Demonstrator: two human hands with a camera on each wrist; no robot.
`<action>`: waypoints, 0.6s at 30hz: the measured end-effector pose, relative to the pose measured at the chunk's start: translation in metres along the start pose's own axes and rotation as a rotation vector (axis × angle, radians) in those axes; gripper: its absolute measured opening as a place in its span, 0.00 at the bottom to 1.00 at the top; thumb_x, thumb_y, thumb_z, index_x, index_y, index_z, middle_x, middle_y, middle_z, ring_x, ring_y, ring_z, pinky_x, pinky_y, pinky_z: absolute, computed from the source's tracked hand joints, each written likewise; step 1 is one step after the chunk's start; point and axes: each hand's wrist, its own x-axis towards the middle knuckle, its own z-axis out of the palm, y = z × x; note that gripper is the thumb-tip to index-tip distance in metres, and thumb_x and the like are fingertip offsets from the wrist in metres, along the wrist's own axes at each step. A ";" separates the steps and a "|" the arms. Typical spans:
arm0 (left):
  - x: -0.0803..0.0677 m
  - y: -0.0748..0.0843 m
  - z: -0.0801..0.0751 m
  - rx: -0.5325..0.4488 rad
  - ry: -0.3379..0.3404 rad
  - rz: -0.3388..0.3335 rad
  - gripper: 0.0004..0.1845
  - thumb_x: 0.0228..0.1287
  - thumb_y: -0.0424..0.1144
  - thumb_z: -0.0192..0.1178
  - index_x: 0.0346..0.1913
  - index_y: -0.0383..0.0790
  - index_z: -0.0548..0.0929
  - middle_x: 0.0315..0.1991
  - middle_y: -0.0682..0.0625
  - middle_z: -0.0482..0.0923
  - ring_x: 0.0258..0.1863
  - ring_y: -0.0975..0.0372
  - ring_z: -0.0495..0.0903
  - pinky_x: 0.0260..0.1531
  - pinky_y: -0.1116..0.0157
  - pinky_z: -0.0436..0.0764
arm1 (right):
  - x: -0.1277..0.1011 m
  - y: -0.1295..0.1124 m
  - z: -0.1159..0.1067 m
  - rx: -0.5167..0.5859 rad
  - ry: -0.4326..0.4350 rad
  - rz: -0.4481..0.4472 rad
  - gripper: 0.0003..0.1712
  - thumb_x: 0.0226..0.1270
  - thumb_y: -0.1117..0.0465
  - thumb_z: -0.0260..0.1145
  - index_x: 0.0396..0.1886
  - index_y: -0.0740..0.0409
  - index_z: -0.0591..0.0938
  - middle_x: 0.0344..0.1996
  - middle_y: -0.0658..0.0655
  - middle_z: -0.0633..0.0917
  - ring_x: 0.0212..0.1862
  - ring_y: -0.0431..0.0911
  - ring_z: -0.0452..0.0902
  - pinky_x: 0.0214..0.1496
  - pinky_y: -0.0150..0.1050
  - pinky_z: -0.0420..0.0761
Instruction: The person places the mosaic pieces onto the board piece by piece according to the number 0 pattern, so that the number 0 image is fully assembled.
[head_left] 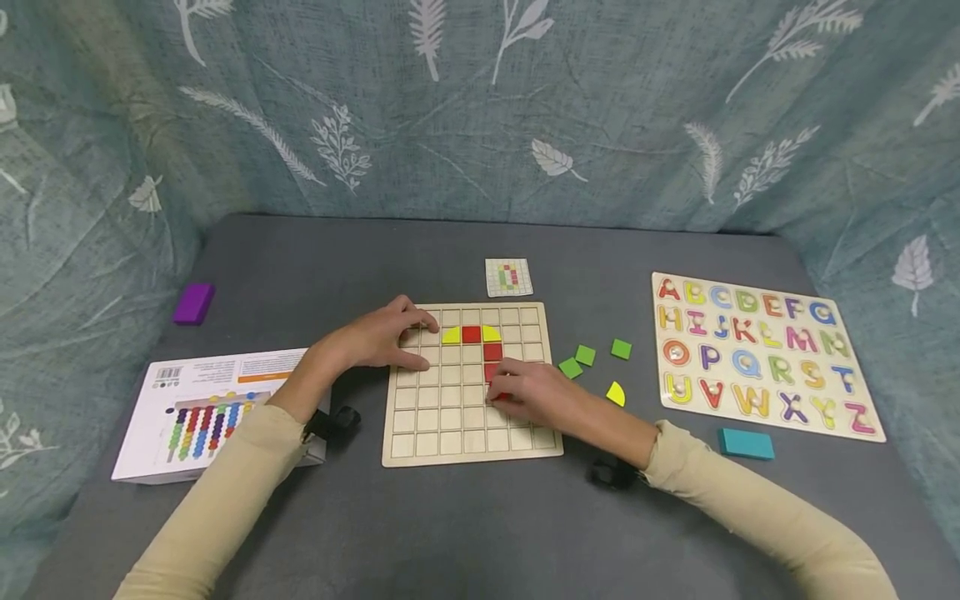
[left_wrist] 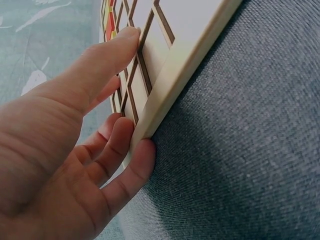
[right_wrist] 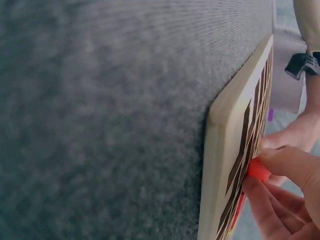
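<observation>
A wooden grid board [head_left: 426, 447] lies on the dark table in front of me. My left hand [head_left: 378, 340] rests at its left side, thumb and fingers spread over the squares and edge. With thumb and fingers, my right hand [head_left: 536, 392] pinches a red square tile [right_wrist: 258, 170] low over the grid, right of the middle. Above that hand, a red tile [head_left: 492, 352] sits in the same column, another partly hidden beneath it. The top row of the shape has a red tile [head_left: 471, 334] between two yellow quarter-round tiles [head_left: 451, 336].
Behind the board lies a small pattern card [head_left: 508, 277]. Green square tiles [head_left: 585, 356] and a yellow quarter-round tile [head_left: 616, 393] lie to the right, near an alphabet puzzle [head_left: 765, 354] and a teal block [head_left: 746, 443]. At left are a white box [head_left: 202, 417] and a purple block [head_left: 193, 303].
</observation>
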 end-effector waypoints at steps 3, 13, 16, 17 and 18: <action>0.001 0.001 0.000 -0.002 -0.005 -0.003 0.28 0.59 0.43 0.69 0.62 0.44 0.74 0.47 0.45 0.62 0.41 0.56 0.66 0.41 0.60 0.67 | -0.002 0.001 -0.002 0.001 0.007 -0.008 0.05 0.58 0.64 0.73 0.34 0.53 0.87 0.37 0.51 0.84 0.38 0.40 0.82 0.43 0.31 0.81; 0.001 0.000 0.001 0.003 0.002 0.015 0.28 0.59 0.43 0.69 0.62 0.43 0.74 0.47 0.45 0.63 0.41 0.56 0.66 0.42 0.61 0.67 | -0.009 -0.003 -0.005 -0.092 -0.042 -0.031 0.03 0.59 0.65 0.71 0.32 0.54 0.86 0.39 0.54 0.83 0.41 0.43 0.80 0.43 0.32 0.80; 0.001 -0.001 0.001 -0.001 -0.001 0.017 0.28 0.59 0.43 0.69 0.62 0.43 0.74 0.47 0.44 0.62 0.41 0.56 0.66 0.42 0.60 0.67 | -0.013 -0.009 -0.008 -0.175 -0.056 -0.044 0.03 0.61 0.63 0.70 0.31 0.50 0.85 0.38 0.52 0.82 0.38 0.42 0.78 0.38 0.31 0.79; 0.002 -0.001 0.000 0.000 -0.001 0.017 0.28 0.59 0.43 0.69 0.62 0.43 0.74 0.47 0.44 0.62 0.41 0.56 0.66 0.42 0.60 0.67 | -0.014 -0.010 -0.009 -0.190 -0.061 -0.047 0.02 0.62 0.62 0.70 0.31 0.49 0.85 0.37 0.51 0.82 0.37 0.42 0.78 0.37 0.31 0.79; 0.002 -0.001 0.000 0.000 0.000 0.018 0.28 0.59 0.43 0.69 0.62 0.43 0.74 0.47 0.44 0.62 0.41 0.56 0.66 0.41 0.60 0.67 | -0.016 -0.011 -0.010 -0.199 -0.067 -0.046 0.02 0.63 0.61 0.69 0.32 0.48 0.85 0.37 0.50 0.82 0.37 0.41 0.77 0.36 0.30 0.78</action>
